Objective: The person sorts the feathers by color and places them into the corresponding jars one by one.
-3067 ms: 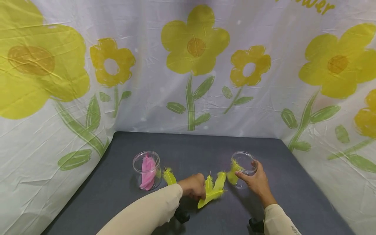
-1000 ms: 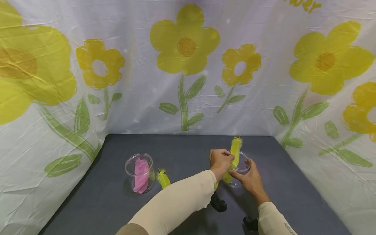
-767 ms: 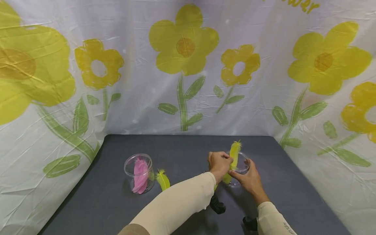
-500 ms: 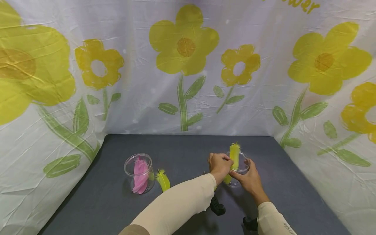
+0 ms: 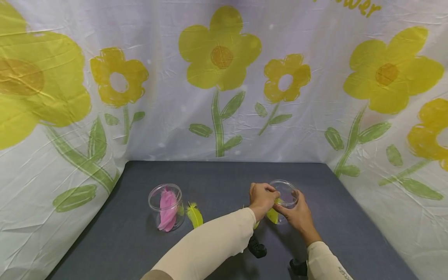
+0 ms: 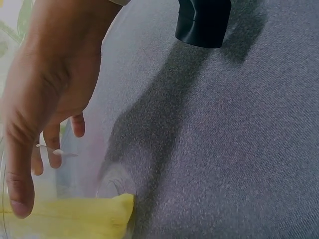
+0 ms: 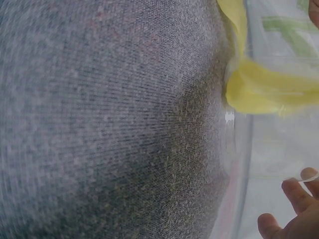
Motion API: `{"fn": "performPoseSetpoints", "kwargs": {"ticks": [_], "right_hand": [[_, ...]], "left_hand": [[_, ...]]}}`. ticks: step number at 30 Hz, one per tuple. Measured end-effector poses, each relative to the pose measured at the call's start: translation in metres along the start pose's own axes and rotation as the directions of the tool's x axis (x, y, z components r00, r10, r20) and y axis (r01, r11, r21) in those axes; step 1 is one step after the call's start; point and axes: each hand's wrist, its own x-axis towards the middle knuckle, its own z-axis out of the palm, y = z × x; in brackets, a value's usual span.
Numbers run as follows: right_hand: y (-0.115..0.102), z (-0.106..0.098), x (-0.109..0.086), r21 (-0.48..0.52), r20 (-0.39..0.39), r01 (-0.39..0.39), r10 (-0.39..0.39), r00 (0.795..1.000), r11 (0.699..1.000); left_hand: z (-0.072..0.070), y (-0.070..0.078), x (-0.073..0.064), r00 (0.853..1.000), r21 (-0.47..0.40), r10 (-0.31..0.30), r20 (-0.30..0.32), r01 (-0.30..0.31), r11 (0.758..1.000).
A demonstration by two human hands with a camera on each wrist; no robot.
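Observation:
In the head view, my right hand [image 5: 297,214] grips a clear plastic cup [image 5: 284,182] that stands on the table, thumb on the near left side. My left hand [image 5: 262,198] is at the cup's left rim, pinching a yellow feather of which only a small part shows at the fingertips. Inside the cup, more yellow feather [image 5: 272,216] shows through the lower wall. The left wrist view shows yellow feather [image 6: 94,219] lying along the wall down to the base. Fingers of the right hand [image 7: 299,214] appear beyond the clear wall in the right wrist view.
A second clear cup [image 5: 153,202] on the left holds pink feathers [image 5: 168,212]. Beside it lies a loose yellow feather [image 5: 194,215]. Another yellow feather [image 5: 257,224] pokes out from under the left wrist. A flower-printed cloth [image 5: 168,136] walls off the dark table [image 5: 217,182].
From the loose yellow feathers, my left hand has carried one rightward to the cup. Its tip, which stood above the rim, has dropped from sight. The right hand keeps its hold.

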Motion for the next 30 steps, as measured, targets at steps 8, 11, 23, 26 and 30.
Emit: {"fn": "performPoseSetpoints", "kwargs": {"ticks": [8, 11, 23, 26, 30], "right_hand": [[-0.001, 0.003, 0.001, -0.002, -0.010, -0.003, 0.003, 1.000, 1.000], [0.000, 0.004, 0.001, 0.003, -0.015, -0.006, 0.006, 1.000, 1.000], [0.001, 0.002, -0.001, -0.009, -0.020, -0.012, 0.012, 1.000, 1.000], [0.000, 0.002, -0.001, -0.006, -0.014, -0.017, 0.017, 1.000, 1.000], [-0.001, 0.002, -0.002, -0.002, -0.014, -0.015, 0.015, 1.000, 1.000]], "left_hand": [[-0.018, -0.004, 0.003, 0.999, -0.084, 0.031, 0.030, -0.029, 0.996], [-0.026, -0.006, 0.006, 0.999, -0.107, 0.043, 0.026, -0.040, 0.993], [-0.059, -0.020, 0.022, 1.000, -0.115, -0.011, 0.008, 0.012, 0.993], [-0.065, -0.026, 0.025, 0.999, -0.090, -0.042, 0.012, 0.043, 0.995], [-0.071, -0.036, 0.029, 0.997, -0.047, -0.076, 0.025, 0.077, 0.996]]}}
